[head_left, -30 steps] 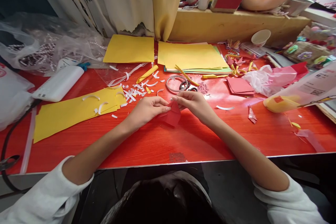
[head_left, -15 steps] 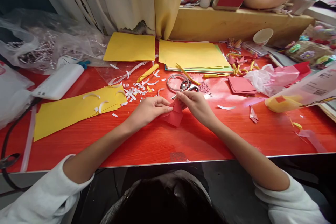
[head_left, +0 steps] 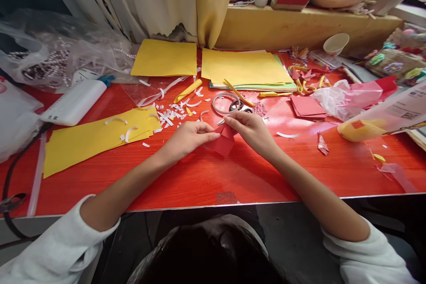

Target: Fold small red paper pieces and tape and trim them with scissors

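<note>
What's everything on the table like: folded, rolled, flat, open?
Red paper: folded, in the fingers of the left hand and right hand
Yellow sheets: flat, stacked
Yellow roll: rolled up
Red squares: stacked
White scraps: cut up, scattered
Scissors: partly hidden, can't tell if open
White cup: no lid
White box: black cable at one end

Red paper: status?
Left hand and right hand both on the red paper. Paper folded, partly hidden by fingers. Scissors and tape roll just beyond; nothing visible between hands and paper.
</note>
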{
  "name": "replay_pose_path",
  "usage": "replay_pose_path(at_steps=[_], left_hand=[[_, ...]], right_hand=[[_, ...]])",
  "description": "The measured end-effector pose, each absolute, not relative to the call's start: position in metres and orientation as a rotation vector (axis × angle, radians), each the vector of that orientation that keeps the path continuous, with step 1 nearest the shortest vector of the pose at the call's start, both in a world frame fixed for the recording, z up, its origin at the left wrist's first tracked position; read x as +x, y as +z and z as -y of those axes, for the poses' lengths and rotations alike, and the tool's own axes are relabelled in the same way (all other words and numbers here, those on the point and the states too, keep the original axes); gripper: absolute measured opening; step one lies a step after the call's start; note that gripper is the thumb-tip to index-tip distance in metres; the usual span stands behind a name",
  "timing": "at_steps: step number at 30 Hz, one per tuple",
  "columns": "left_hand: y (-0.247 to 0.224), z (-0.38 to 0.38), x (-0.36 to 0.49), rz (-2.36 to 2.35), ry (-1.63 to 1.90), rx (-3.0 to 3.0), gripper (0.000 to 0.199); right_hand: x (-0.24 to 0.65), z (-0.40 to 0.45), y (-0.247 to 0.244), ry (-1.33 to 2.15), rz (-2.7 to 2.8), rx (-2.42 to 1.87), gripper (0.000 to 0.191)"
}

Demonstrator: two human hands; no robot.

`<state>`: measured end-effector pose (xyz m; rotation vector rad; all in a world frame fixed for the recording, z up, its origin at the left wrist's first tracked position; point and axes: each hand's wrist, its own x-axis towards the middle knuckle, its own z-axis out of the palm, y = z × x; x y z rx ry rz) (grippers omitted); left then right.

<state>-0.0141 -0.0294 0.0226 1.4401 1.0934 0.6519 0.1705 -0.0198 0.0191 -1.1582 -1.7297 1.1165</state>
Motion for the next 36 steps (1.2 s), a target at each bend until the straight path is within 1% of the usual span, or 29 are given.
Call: replay_pose_path(at_steps=[5,8,15,27,36], left_hand=[[0.017,0.030,-0.014,-1.126,0.682,1.424,0.029],[0.015,0.029,-0.014,-1.119,0.672,1.408,0.029],[0.022,0.029,-0.012,-1.100,0.677,1.339,0.024],[0.026,0.029,-0.011,-1.106,0.651,1.298,0.021],[0.027,0.030,-0.011,-1.110,0.609,1.284,0.023]], right_hand=[[0.172,0.018,0.020,1.216,1.744,-1.166,0.029],[0.173,0.018,0.018,1.168,1.823,-1.202,0.026],[0.173,0.018,0.016,1.136,1.803,-1.170,0.024],[0.173,0.017,0.016,1.169,1.710,-1.161,0.025],[0.176,0.016,0.016,1.096,1.679,-1.143,0.023]])
